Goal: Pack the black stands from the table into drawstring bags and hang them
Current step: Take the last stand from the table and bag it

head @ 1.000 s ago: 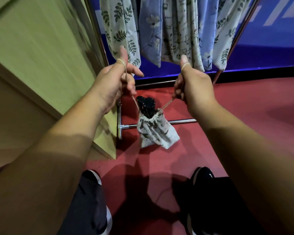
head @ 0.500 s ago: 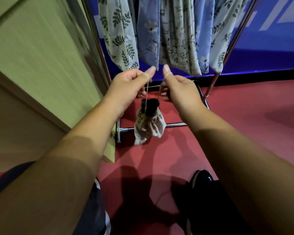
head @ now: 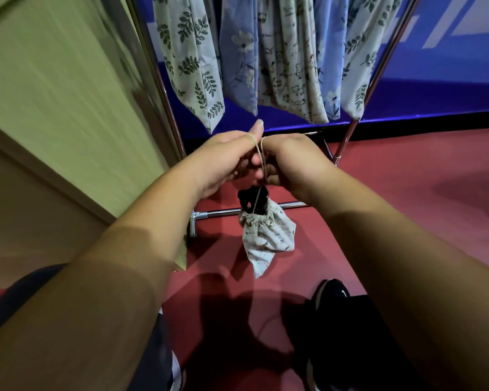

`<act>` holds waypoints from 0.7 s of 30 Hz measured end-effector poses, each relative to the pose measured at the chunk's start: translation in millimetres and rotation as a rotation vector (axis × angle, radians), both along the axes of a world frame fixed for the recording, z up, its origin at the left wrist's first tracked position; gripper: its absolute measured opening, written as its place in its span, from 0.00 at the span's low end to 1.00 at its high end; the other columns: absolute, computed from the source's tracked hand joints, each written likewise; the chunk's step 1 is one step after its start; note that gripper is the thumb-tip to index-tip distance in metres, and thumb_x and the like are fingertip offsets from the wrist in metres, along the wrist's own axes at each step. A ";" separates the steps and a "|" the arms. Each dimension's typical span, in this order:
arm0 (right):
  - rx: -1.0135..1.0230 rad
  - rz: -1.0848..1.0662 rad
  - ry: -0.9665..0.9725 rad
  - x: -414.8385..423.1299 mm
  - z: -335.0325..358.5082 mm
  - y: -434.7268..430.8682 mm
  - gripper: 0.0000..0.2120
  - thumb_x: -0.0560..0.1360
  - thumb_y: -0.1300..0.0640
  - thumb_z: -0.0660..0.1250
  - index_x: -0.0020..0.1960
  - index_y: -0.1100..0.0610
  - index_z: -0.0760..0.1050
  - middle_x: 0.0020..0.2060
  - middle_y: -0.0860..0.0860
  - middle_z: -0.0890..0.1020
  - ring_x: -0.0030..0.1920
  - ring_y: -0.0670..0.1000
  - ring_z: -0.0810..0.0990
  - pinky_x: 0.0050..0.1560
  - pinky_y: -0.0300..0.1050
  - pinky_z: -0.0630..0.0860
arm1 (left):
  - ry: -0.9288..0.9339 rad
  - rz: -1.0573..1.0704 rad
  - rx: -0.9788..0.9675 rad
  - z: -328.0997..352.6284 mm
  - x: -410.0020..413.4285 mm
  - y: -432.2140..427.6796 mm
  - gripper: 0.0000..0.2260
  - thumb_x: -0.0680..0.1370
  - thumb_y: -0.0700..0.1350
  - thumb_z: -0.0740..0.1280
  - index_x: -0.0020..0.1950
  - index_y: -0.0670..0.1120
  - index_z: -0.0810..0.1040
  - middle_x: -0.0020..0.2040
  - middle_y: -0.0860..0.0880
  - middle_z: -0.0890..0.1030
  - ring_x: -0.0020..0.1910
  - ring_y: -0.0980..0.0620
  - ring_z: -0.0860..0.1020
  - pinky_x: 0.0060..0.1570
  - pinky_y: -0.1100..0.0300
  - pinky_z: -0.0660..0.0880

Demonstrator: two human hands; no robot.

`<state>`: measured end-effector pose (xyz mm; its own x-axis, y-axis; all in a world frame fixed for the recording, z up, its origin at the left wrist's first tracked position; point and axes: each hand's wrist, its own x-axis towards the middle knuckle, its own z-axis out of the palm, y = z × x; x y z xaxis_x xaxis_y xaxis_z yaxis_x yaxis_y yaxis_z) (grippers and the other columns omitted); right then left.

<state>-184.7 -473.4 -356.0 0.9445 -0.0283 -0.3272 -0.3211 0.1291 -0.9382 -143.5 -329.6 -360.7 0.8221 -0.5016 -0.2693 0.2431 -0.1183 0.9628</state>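
Observation:
A small white printed drawstring bag (head: 267, 239) hangs in the air below my hands by its beige cord (head: 261, 162). A black stand (head: 251, 200) sticks out of its gathered mouth. My left hand (head: 223, 159) and my right hand (head: 291, 159) are pressed together in front of me, both holding the cord, which loops over my left fingertip. The fingers underneath are partly hidden.
Several patterned fabric bags (head: 268, 57) hang from a metal rack (head: 164, 88) ahead, its base bar (head: 223, 213) on the red floor. A pale green table side (head: 54, 103) stands at the left. My shoes (head: 331, 294) are below.
My hands, which were apart pulling the cords sideways, have come together until they touch. The bag's mouth has drawn tighter and the bag hangs lower beneath them.

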 end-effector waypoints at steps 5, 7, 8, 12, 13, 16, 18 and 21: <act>0.095 0.052 0.044 -1.0 1.0 -4.5 0.07 0.80 0.57 0.64 0.43 0.55 0.73 0.29 0.50 0.68 0.26 0.49 0.60 0.30 0.44 0.66 | -0.014 -0.009 0.053 -5.2 3.9 0.0 0.20 0.78 0.66 0.70 0.49 0.49 0.83 0.42 0.49 0.84 0.45 0.45 0.79 0.55 0.47 0.72; 0.097 0.035 0.062 0.0 -0.8 -6.1 0.10 0.80 0.58 0.63 0.40 0.53 0.71 0.29 0.49 0.67 0.26 0.48 0.57 0.29 0.43 0.61 | -0.028 -0.012 0.081 -7.1 5.4 0.6 0.20 0.79 0.66 0.69 0.49 0.48 0.82 0.43 0.48 0.83 0.41 0.45 0.78 0.50 0.51 0.74; 0.087 0.023 0.070 0.9 -1.1 -7.0 0.10 0.79 0.58 0.62 0.39 0.52 0.70 0.29 0.49 0.67 0.26 0.48 0.56 0.28 0.43 0.60 | -0.054 -0.013 0.095 -8.3 6.6 1.6 0.19 0.81 0.64 0.68 0.49 0.48 0.82 0.41 0.47 0.82 0.37 0.47 0.76 0.45 0.54 0.74; 0.126 -0.002 0.127 3.8 1.4 -15.0 0.08 0.80 0.59 0.59 0.42 0.51 0.68 0.28 0.46 0.66 0.25 0.47 0.54 0.28 0.42 0.56 | -0.127 -0.061 0.091 -9.3 9.7 5.8 0.15 0.85 0.57 0.65 0.53 0.46 0.81 0.33 0.48 0.75 0.31 0.52 0.66 0.32 0.63 0.69; 0.131 0.013 0.138 3.6 3.1 -17.1 0.09 0.80 0.59 0.59 0.42 0.51 0.67 0.28 0.46 0.66 0.25 0.47 0.54 0.29 0.43 0.56 | -0.125 -0.068 0.091 -9.3 9.2 6.9 0.13 0.86 0.54 0.65 0.54 0.46 0.81 0.32 0.49 0.72 0.31 0.52 0.65 0.30 0.65 0.69; 0.096 0.047 0.148 1.8 7.8 -20.8 0.09 0.79 0.58 0.60 0.41 0.51 0.68 0.28 0.47 0.65 0.26 0.48 0.55 0.30 0.44 0.60 | -0.104 -0.057 0.038 -9.8 6.9 10.9 0.06 0.83 0.47 0.69 0.56 0.45 0.81 0.35 0.47 0.69 0.30 0.52 0.63 0.30 0.62 0.70; 0.030 0.044 0.117 -0.9 11.7 -22.9 0.08 0.78 0.58 0.62 0.40 0.52 0.70 0.28 0.48 0.66 0.26 0.49 0.57 0.31 0.45 0.64 | -0.128 -0.034 0.022 -7.3 3.8 13.5 0.08 0.78 0.45 0.72 0.56 0.46 0.83 0.38 0.44 0.71 0.29 0.53 0.65 0.32 0.60 0.69; -0.106 0.059 0.044 -13.8 24.9 -19.2 0.06 0.77 0.58 0.65 0.41 0.54 0.75 0.28 0.50 0.70 0.26 0.51 0.62 0.32 0.46 0.67 | -0.168 0.037 0.039 5.6 -13.7 18.7 0.11 0.75 0.44 0.73 0.56 0.46 0.84 0.35 0.49 0.76 0.28 0.56 0.70 0.35 0.57 0.68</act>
